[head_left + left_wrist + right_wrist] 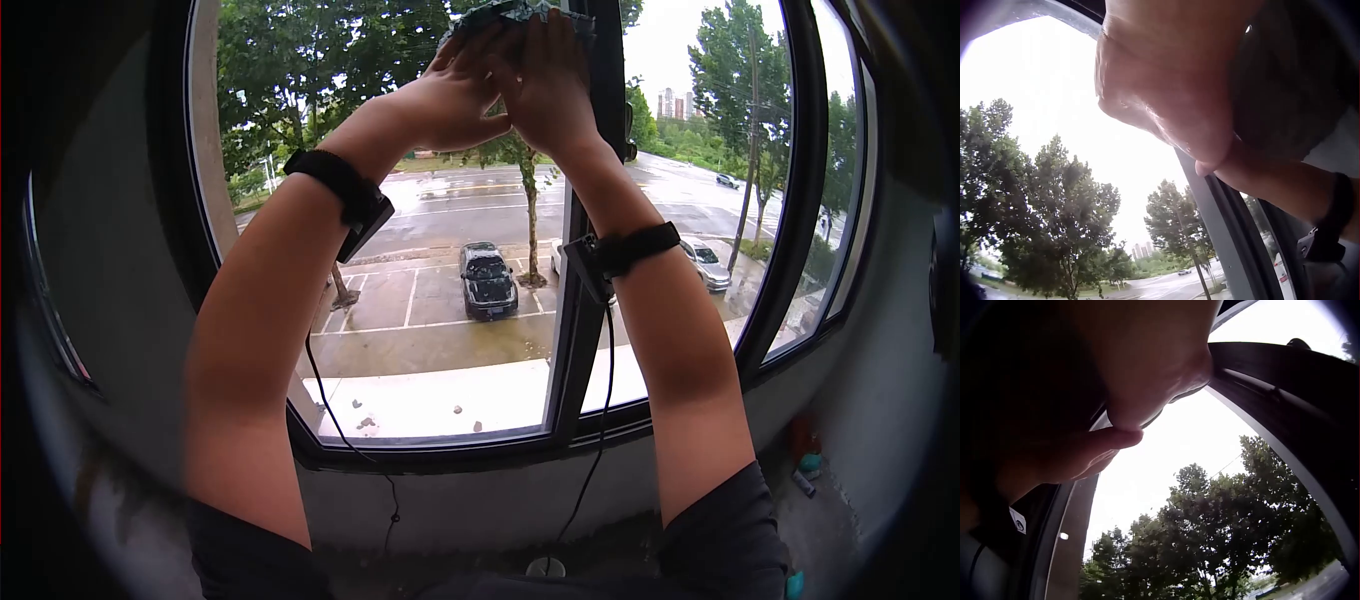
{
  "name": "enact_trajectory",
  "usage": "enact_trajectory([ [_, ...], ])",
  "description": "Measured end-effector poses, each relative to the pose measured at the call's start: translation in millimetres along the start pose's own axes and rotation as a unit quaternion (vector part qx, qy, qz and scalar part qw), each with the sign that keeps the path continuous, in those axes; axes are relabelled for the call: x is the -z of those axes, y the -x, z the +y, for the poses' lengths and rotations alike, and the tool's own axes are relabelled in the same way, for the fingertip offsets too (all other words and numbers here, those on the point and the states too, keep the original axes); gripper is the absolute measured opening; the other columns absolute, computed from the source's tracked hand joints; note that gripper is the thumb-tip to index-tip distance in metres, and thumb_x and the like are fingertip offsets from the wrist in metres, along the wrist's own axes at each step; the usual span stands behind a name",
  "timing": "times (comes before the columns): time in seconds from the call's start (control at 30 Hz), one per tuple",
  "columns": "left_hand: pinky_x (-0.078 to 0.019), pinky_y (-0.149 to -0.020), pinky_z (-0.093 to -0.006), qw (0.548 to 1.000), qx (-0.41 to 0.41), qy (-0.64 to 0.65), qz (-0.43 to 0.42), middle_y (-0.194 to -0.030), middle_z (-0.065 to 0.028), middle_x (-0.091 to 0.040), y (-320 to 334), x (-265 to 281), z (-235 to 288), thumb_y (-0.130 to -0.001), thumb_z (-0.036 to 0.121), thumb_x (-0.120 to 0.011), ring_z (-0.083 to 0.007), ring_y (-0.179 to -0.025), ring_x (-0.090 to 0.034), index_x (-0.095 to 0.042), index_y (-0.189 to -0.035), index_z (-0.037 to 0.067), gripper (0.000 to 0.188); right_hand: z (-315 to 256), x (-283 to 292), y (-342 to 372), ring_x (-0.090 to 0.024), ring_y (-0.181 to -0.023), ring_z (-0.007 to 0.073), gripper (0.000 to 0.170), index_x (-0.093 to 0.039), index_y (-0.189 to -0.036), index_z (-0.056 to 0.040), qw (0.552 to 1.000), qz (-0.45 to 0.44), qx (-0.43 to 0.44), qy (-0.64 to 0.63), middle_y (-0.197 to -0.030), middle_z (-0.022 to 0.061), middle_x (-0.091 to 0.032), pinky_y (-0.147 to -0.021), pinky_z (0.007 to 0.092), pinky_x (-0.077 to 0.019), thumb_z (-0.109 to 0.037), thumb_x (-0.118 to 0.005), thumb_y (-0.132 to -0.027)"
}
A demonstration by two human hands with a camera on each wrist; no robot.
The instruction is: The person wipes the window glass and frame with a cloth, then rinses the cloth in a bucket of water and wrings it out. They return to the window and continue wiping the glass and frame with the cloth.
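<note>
Both hands are raised to the top of the head view, against a crumpled grey-green cloth (515, 12) at the upper part of the window. My left hand (455, 100) reaches up from the left, its fingers stretched onto the cloth. Beside it, my right hand (548, 95) presses the cloth with fingers pointing upward, close to the dark upright of the frame. The thumbs come near each other below the cloth. In the left wrist view the left hand (1166, 81) hides its own fingertips. The right hand (1154, 369) likewise covers its fingertips in the right wrist view.
A dark window frame (572, 390) surrounds the glass panes, with a pale ledge (430, 400) outside. Beyond are a parked dark car (488, 280), trees and a wet road. Black cables (600, 440) hang from the wrist cameras. Small bottles (805, 475) stand low at right.
</note>
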State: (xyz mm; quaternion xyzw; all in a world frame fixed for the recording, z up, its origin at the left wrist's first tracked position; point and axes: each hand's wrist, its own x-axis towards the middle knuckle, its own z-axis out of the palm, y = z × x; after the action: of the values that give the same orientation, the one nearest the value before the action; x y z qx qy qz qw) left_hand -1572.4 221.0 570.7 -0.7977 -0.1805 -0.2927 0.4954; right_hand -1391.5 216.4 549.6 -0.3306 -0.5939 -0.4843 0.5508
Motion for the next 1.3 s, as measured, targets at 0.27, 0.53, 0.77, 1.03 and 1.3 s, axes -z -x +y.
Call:
enact_trajectory([
  [0.27,-0.0039,-0.130,-0.0449,0.994,0.042,-0.044,-0.085,-0.164,-0.0129,-0.037,-49.8,26.7,-46.9,-0.101,0.064,-0.038,-0.0294,-0.159,-0.012,-0.044,-0.157,0.013,0.075,-0.9,5.8,-80.3,-0.002,-0.159,0.0397,0.084,-0.013,-0.161,0.0072,0.984,-0.150,-0.084,0.055,-0.170,0.0270,-0.010,-0.129,0.0485,0.0010,-0.057,-0.028,-0.108],
  [0.53,-0.0088,-0.130,-0.0420,0.990,0.062,0.030,-0.125,-0.169,-0.0167,-0.022,-85.1,38.4,-88.8,-0.104,0.061,-0.036,-0.0320,-0.159,-0.008,-0.034,-0.161,0.014,0.074,7.8,0.4,-126.9,0.005,-0.160,0.0354,0.087,-0.007,-0.164,0.0014,0.983,-0.145,-0.085,0.076,-0.171,0.0251,-0.004,-0.129,0.0462,0.0042,-0.062,-0.026,-0.107],
  [0.77,-0.0139,-0.129,-0.0418,0.998,0.038,-0.036,-0.033,-0.164,-0.0158,-0.034,-95.8,22.9,-122.3,-0.103,0.060,-0.035,-0.0309,-0.156,-0.019,-0.045,-0.154,0.013,0.071,6.9,-6.6,-150.5,0.007,-0.160,0.0348,0.087,-0.007,-0.165,-0.0023,0.980,-0.151,-0.101,0.083,-0.172,0.0223,-0.002,-0.129,0.0450,0.0055,-0.064,-0.026,-0.106],
  [1.03,-0.0158,-0.128,-0.0415,0.995,0.073,-0.028,-0.064,-0.162,-0.0138,-0.039,-89.7,42.0,-123.6,-0.102,0.061,-0.035,-0.0293,-0.155,-0.022,-0.048,-0.153,0.011,0.072,-17.0,-5.9,-156.3,0.009,-0.160,0.0317,0.086,-0.002,-0.165,-0.0059,0.970,-0.186,-0.133,0.087,-0.173,0.0192,0.002,-0.128,0.0437,0.0075,-0.065,-0.021,-0.106],
  [1.3,-0.0182,-0.128,-0.0417,0.991,0.083,-0.062,-0.080,-0.162,-0.0135,-0.038,-29.7,54.4,-165.0,-0.104,0.058,-0.039,-0.0288,-0.155,-0.022,-0.052,-0.148,0.010,0.066,-98.4,-4.1,-153.9,0.010,-0.160,0.0307,0.084,-0.005,-0.166,-0.0094,0.977,-0.198,-0.078,-0.001,-0.173,0.0153,0.003,-0.128,0.0437,0.0086,-0.066,-0.021,-0.106],
])
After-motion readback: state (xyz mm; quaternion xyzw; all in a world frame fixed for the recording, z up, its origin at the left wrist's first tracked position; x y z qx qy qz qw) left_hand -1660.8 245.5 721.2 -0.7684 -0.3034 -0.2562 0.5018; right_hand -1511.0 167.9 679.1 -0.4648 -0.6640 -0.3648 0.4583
